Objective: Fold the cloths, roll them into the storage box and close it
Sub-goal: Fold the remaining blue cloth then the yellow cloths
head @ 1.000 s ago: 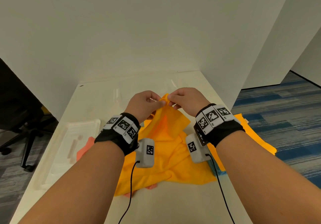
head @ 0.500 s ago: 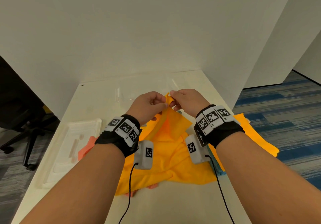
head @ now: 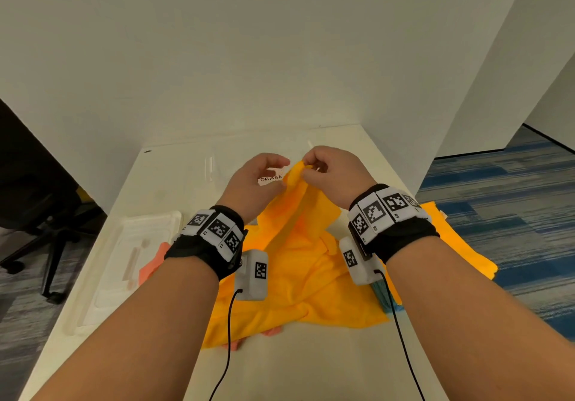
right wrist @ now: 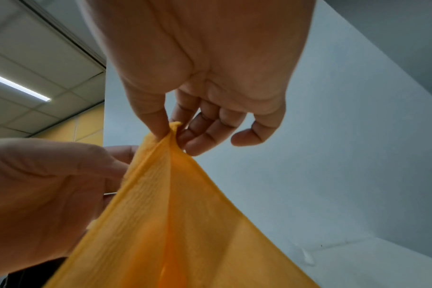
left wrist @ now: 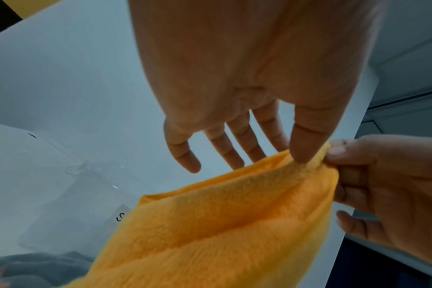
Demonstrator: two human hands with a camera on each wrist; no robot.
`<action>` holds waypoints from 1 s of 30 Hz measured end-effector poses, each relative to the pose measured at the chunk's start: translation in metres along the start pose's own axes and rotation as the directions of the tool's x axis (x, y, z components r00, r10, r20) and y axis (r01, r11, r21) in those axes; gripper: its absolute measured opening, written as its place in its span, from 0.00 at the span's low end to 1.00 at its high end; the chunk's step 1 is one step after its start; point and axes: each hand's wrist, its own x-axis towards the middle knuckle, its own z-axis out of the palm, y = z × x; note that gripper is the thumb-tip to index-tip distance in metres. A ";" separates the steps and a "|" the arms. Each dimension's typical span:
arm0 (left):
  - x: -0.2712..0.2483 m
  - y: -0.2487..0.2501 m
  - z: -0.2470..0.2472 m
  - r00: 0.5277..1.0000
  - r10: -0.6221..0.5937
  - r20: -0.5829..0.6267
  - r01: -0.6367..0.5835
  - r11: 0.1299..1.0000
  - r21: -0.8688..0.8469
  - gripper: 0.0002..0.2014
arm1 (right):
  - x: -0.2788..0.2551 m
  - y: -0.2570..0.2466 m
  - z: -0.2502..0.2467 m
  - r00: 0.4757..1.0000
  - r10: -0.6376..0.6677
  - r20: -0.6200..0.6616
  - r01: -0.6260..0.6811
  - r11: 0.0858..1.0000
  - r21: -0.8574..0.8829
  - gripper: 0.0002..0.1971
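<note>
Both hands met at one raised corner: right hand (head: 334,171) pinched the orange cloth (head: 298,263), left hand (head: 255,182) thumb-pinched beside it. Cloth trailed over the table (head: 311,366); folding barely begun, clear storage box (head: 217,164) unfilled.

Orange cloth (left wrist: 210,224): soft, fuzzy microfibre pile, matt. Storage box (head: 217,164): clear, glossy plastic with a paper label. Lid (head: 130,260): translucent white plastic, smooth. Bench (head: 295,366): smooth, matt off-white surface. Wrist straps (head: 205,245): black fabric, matt.
</note>
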 end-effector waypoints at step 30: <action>0.016 0.015 -0.036 0.913 -0.036 -0.406 0.170 0.939 0.299 0.04 | 0.003 0.014 -0.033 0.874 0.124 -0.469 -0.146 0.989 -0.012 0.10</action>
